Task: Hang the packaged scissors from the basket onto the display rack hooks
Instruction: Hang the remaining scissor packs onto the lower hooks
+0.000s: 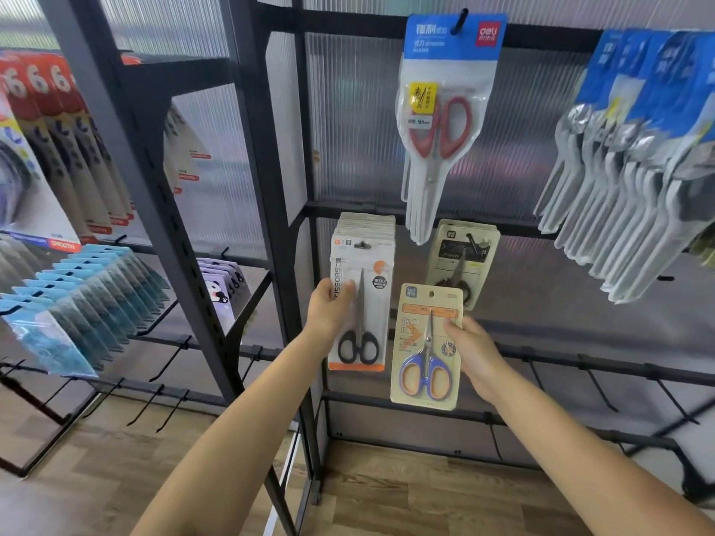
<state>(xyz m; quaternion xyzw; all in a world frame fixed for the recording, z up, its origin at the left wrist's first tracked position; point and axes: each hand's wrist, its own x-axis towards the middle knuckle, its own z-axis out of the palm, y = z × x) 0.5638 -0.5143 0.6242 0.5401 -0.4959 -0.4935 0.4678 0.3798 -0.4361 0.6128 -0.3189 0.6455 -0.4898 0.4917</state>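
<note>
Right now our right hand grips a cream pack of blue-handled scissors by its right edge, holding it upright in front of the display rack, just below a dark scissor pack on its hook. Our left hand holds the left edge of a white stack of black-handled scissor packs hanging on the neighbouring hook. Above, red-handled scissors hang from an upper hook; blue-topped packs crowd the right.
</note>
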